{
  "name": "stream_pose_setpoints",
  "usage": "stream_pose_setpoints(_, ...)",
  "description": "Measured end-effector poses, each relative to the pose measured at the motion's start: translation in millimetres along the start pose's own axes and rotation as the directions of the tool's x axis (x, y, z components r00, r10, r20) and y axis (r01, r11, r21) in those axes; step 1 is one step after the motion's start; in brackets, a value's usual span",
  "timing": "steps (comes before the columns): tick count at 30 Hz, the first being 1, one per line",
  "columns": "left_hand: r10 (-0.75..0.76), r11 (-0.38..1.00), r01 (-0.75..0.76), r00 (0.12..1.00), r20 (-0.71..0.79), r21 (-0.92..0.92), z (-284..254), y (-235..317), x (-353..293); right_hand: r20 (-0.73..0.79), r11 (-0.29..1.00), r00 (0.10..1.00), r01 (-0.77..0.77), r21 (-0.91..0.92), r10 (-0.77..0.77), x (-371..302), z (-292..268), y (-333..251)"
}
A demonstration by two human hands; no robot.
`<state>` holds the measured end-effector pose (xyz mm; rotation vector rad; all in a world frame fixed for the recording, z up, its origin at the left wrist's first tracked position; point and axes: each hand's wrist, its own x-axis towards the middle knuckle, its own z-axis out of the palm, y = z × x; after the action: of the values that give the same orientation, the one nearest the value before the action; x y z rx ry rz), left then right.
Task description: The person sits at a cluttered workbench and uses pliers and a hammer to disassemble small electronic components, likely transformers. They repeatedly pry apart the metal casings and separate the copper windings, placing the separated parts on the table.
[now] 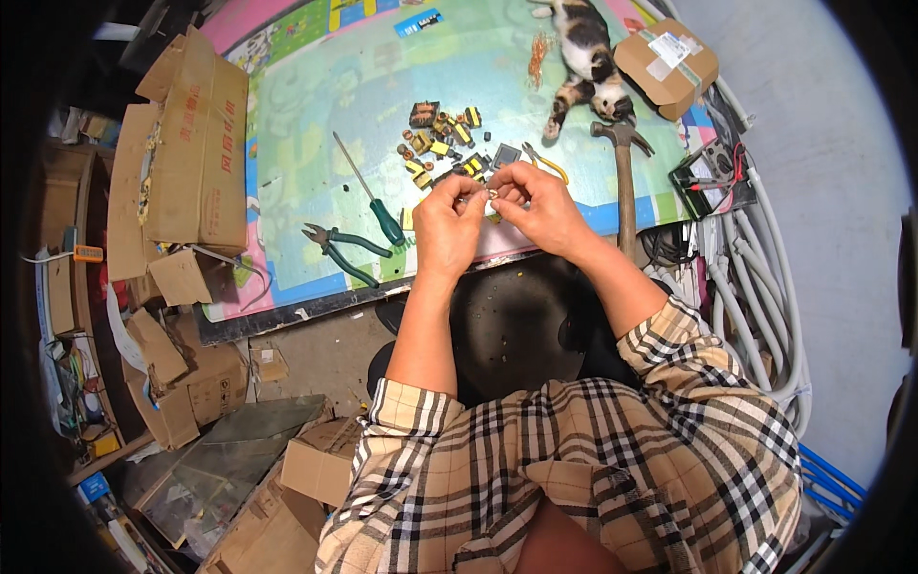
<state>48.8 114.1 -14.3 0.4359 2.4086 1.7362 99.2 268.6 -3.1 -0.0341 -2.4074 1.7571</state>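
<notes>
Left hand (pixel 448 225) and right hand (pixel 545 210) are pinching one tiny piece (pixel 492 193) over the desk (pixel 306 143).
The piece is sitting between their closed fingertips; a heap of yellow, black and coppery parts (pixel 444 149) is lying just beyond, yellow-handled cutters (pixel 555 171) are resting just past the right hand, a green-handled screwdriver (pixel 384 218) and pliers (pixel 349 253) are lying left of the left hand, a hammer (pixel 624 182) is lying to the right hand's right, and a cat (pixel 585 57) is sprawling farther off.
</notes>
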Motion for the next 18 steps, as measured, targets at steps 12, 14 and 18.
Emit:
stream_pose_setpoints(12,0.230,0.950,-0.214,0.972,-0.044,0.228,-1,3,-3,0.033,0.975,0.994,-0.110,0.191,0.106,2,3,11)
stream_pose_setpoints(14,0.115,0.988,-0.112,0.993,-0.024,0.110,0,4,-3,0.069,0.929,0.989,-0.146,0.341,0.130,3,3,17)
stream_pose_setpoints(18,0.025,0.998,-0.025,1.000,0.007,0.057,-1,9,-4,0.130,0.838,0.977,-0.213,0.502,0.171,3,3,17)
